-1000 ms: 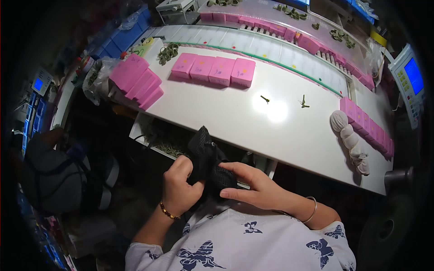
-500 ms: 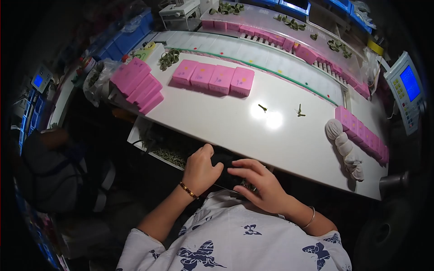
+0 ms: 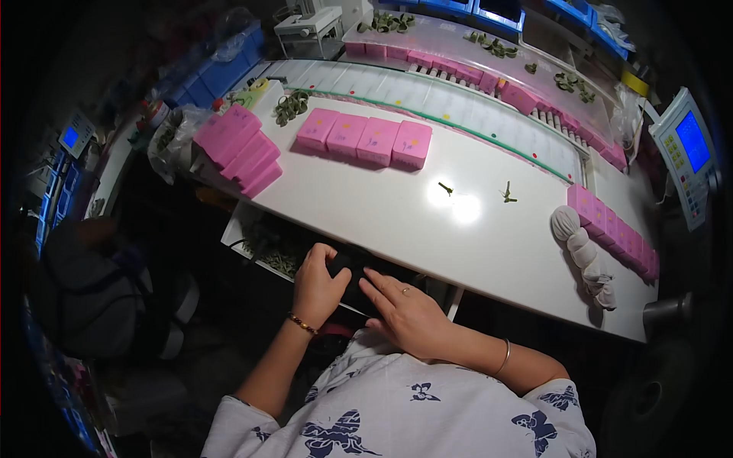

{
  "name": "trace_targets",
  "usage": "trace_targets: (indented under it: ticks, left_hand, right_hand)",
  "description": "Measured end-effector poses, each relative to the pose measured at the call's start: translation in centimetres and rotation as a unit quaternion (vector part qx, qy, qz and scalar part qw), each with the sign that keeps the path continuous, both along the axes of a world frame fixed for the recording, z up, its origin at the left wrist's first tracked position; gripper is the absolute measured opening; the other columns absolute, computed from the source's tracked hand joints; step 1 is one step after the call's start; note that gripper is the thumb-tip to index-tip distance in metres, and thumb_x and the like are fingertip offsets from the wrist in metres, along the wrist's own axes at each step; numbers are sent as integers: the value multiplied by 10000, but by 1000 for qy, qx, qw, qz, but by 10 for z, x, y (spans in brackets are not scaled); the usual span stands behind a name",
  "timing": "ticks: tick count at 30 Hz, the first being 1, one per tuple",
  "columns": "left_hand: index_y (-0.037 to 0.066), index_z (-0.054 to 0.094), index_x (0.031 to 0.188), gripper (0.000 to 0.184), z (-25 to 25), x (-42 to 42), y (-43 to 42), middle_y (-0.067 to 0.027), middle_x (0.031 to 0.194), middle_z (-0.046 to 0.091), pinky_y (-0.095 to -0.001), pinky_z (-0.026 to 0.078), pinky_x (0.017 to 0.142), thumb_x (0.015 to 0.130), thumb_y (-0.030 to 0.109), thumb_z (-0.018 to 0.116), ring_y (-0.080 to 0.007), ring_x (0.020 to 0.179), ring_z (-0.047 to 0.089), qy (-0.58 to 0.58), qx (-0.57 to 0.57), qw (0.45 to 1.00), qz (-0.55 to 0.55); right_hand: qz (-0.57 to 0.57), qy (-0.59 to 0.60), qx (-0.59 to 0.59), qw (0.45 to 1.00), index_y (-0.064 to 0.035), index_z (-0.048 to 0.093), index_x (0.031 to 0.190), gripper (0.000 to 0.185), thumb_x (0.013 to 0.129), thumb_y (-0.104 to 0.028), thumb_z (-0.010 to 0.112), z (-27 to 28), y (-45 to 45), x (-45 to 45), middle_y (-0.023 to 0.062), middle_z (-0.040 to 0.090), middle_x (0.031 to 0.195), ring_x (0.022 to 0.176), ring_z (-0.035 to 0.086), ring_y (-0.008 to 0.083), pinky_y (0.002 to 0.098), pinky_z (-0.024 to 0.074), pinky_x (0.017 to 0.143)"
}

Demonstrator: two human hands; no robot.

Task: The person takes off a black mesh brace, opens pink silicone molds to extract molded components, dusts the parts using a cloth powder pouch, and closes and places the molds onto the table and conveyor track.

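Below the front edge of the white table, an open drawer (image 3: 231, 230) holds many small dull-green pieces (image 3: 279, 262) and dark material at its middle. My left hand (image 3: 317, 286) is over the drawer, its fingers curled against the dark material; what they hold is hidden in shadow. Just to its right, my right hand (image 3: 412, 317) has its fingers stretched out, palm down, with the fingertips near the same dark material. On the table lie two small green pieces (image 3: 509, 192), apart from both hands.
A row of pink blocks (image 3: 374, 141) stands on the table (image 3: 343, 206), with stacked pink blocks (image 3: 238, 145) at left and more pink blocks (image 3: 613, 225) at right. A knotted white cloth (image 3: 580, 252) lies beside those. A digital display (image 3: 691, 149) stands far right.
My right hand has moved left and turned palm down, nearer my left hand. My left hand has shifted slightly left, its thumb parting from the fingers. The view has tilted a little.
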State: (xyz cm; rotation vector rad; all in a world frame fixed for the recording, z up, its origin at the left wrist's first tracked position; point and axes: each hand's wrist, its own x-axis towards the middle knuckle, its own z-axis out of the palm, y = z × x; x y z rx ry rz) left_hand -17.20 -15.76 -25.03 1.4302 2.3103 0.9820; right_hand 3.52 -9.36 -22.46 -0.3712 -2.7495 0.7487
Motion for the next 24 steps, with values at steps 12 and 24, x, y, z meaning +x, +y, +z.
trace_targets:
  ticks: [12, 24]
  left_hand:
    - [-67, 374, 1492, 835, 21, -2, -30, -270, 1410, 532, -502, 332, 1135, 934, 480, 669, -391, 1339, 487, 79, -149, 945, -282]
    - [-102, 543, 1302, 860, 23, 0, 29, -245, 1223, 646, -472, 523, 851, 819, 580, 743, -381, 1157, 622, 241, -191, 903, -301]
  right_hand:
    - [-68, -141, -50, 986, 92, 368, 1496, 817, 1002, -538, 528, -10, 9, 5, 288, 460, 1476, 1293, 544, 402, 441, 447, 1078]
    - [-67, -123, -30, 990, 44, 283, 1556, 798, 958, -336, 649, -22, 28, 12, 346, 326, 1539, 1421, 356, 496, 507, 316, 1170]
